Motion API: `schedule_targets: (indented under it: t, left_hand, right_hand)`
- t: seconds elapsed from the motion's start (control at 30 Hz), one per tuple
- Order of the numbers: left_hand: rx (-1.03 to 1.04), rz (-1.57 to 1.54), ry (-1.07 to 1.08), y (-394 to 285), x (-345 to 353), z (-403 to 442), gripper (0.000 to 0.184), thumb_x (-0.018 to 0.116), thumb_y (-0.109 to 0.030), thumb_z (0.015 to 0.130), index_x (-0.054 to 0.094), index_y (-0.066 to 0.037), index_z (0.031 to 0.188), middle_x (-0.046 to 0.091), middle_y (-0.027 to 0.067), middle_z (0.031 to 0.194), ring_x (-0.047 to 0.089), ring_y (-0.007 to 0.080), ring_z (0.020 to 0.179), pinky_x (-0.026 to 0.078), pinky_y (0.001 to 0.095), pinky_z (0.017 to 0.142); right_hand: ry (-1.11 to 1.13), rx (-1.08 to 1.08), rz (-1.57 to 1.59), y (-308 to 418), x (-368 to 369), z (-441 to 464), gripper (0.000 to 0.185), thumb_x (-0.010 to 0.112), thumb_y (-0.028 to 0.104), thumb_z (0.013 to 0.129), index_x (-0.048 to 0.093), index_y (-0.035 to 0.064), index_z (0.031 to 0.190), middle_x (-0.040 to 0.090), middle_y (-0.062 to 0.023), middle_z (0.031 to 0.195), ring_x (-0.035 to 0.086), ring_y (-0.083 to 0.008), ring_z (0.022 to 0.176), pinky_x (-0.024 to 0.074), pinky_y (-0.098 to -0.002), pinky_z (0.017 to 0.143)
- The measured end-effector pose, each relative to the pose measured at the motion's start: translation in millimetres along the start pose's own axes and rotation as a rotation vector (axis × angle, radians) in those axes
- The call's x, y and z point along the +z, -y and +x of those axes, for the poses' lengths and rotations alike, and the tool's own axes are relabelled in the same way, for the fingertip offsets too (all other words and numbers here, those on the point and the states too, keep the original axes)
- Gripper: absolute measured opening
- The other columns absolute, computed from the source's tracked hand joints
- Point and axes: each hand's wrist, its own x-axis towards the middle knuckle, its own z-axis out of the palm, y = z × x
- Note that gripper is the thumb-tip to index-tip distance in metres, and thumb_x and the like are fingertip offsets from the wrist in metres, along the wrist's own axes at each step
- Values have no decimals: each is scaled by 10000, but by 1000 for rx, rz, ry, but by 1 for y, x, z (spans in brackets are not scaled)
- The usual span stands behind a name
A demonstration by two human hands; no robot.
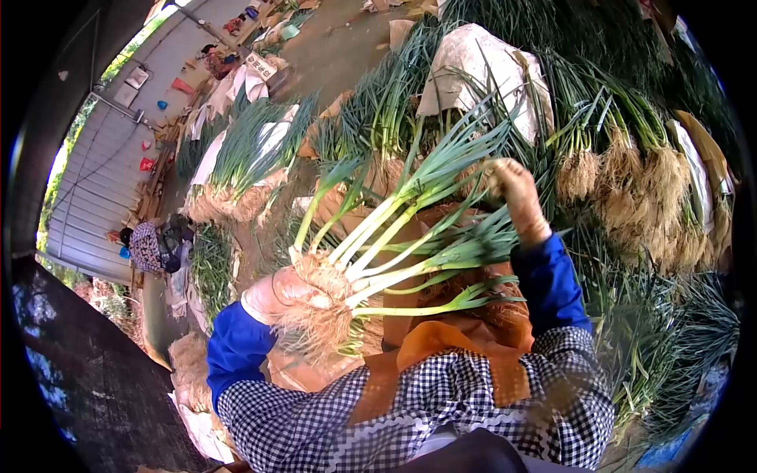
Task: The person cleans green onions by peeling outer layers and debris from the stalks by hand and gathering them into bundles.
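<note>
A bunch of green onions (380, 229) with pale stalks and long green leaves fans out in front of my chest. My left hand (285, 293) is closed around its root end, and tangled tan roots (323, 303) hide part of the fingers. To the right, my right hand (514, 189) is raised beside the leaf tips with its fingers curled in. Whether something small is pinched in them cannot be made out. Beneath the bunch lies an orange-brown apron (434, 343) over my checked clothing.
Heaps of green onions with roots (619, 165) lie at the right, partly under a pale sack (485, 71). Another pile (244, 173) is at the left. A person in patterned clothing (147, 246) is near the corrugated wall (91, 213). Loose leaves (631, 339) cover the ground at right.
</note>
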Motion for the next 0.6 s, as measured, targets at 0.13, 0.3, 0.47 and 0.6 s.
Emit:
schedule_targets:
  t: [0.13, 0.3, 0.47, 0.6]
  left_hand:
    - [-41, 14, 15, 9, -8, 10, 717, 642, 110, 652, 380, -22, 1307, 497, 158, 1255, 445, 300, 1214, 403, 414, 961]
    - [74, 235, 89, 24, -27, 16, 634, 663, -4, 687, 435, -6, 1278, 515, 129, 1248, 472, 265, 1181, 371, 391, 990]
    - [289, 128, -44, -3, -23, -12, 612, 641, -20, 706, 429, -6, 1280, 515, 132, 1244, 478, 267, 1170, 376, 389, 986]
    - [512, 52, -128, -27, -18, -32, 596, 623, -32, 721, 424, -5, 1281, 515, 135, 1240, 483, 268, 1162, 381, 388, 984]
  right_hand:
    - [90, -305, -757, -15, 69, -15, 461, 691, 436, 745, 654, 50, 994, 655, -82, 721, 615, -158, 607, 488, -289, 572]
    - [104, -43, -210, -27, 84, 3, 228, 616, 300, 843, 644, 73, 831, 597, -21, 638, 537, -111, 557, 445, -272, 518]
    - [-672, -141, -139, 3, -64, -18, 373, 558, 391, 849, 599, 79, 1050, 597, -80, 911, 521, -147, 761, 463, -290, 687]
    - [-567, 328, -1880, 35, -100, -86, 240, 580, 214, 873, 617, 179, 1108, 652, 4, 1017, 614, -105, 819, 520, -280, 714]
